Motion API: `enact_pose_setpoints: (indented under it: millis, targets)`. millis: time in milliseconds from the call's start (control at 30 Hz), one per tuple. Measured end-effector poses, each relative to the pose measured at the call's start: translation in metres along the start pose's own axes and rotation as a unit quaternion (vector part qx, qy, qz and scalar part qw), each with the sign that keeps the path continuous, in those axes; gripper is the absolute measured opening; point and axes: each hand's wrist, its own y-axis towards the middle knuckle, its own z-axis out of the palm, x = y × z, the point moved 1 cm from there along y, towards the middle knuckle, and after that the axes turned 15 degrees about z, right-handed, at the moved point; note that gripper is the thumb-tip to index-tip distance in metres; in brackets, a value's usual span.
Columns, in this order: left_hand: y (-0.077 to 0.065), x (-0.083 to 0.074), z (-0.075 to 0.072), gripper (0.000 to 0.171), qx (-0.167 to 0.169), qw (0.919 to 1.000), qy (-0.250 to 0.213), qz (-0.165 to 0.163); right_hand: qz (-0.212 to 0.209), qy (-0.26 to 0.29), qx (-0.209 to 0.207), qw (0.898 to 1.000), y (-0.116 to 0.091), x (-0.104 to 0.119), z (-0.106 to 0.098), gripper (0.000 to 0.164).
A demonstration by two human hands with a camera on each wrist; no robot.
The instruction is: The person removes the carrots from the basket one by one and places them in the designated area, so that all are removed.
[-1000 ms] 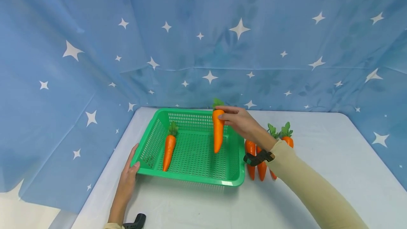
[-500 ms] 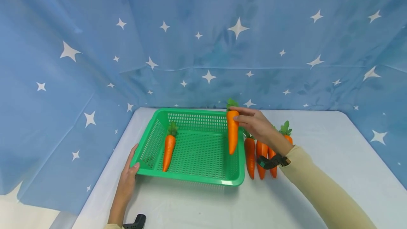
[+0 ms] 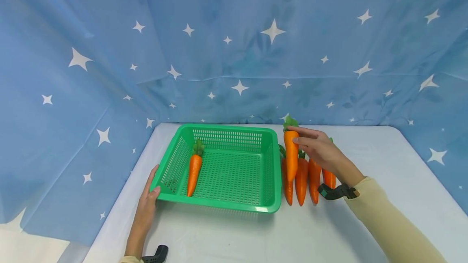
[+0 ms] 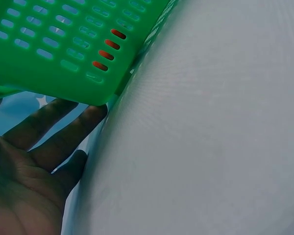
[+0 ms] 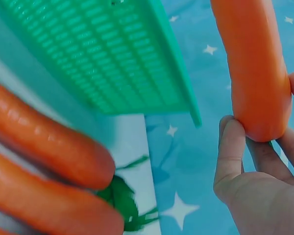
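Note:
My right hand (image 3: 319, 147) pinches an orange carrot (image 3: 291, 157) near its leafy top. The carrot hangs tip down, raised in front of several carrots (image 3: 301, 177) lying side by side on the table. In the right wrist view, my fingers and thumb hold the thick end of that carrot (image 5: 257, 63). A green slotted plastic basket (image 3: 219, 205) stands left of the row, with one carrot (image 3: 194, 173) inside along its left side. At the basket's front left corner rests my left hand (image 3: 146, 204). In the left wrist view, its fairly straight fingers (image 4: 63, 142) touch the basket wall; the thumb is hidden there.
The white table (image 3: 380, 165) extends to the right of the carrots and in front of the basket. Behind it hangs a blue curtain (image 3: 234, 52) with white stars, which also covers the left side.
My right hand has carried the carrot rightward, from above the basket's right half to past its right rim, over the row of carrots. The left hand and the basket have stayed put.

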Motion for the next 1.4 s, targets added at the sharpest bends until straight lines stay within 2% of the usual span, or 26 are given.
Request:
enact_pose_setpoints:
  millis: [267, 600, 800, 1100, 1400]
  targets:
    - [-0.002, 0.001, 0.001, 0.060, -0.009, 0.9999, -0.003, -0.009, 0.015, -0.001, -0.010, 1.000, -0.017, -0.007, -0.028, 0.043]
    - [-0.002, 0.001, 0.002, 0.060, -0.010, 0.9999, -0.002, 0.003, -0.005, -0.054, -0.036, 0.998, -0.033, -0.018, -0.058, 0.045]
    - [-0.003, 0.001, 0.003, 0.060, -0.004, 0.9999, -0.007, 0.010, -0.010, -0.048, -0.052, 0.997, -0.045, -0.025, -0.077, 0.043]
    - [-0.003, 0.004, 0.004, 0.059, -0.004, 1.0000, -0.002, -0.006, -0.032, -0.021, -0.039, 0.998, -0.060, -0.041, -0.101, 0.043]
    - [-0.002, 0.003, 0.002, 0.060, -0.011, 0.9999, 0.012, 0.003, -0.032, -0.022, -0.047, 0.998, -0.067, -0.054, -0.128, 0.044]
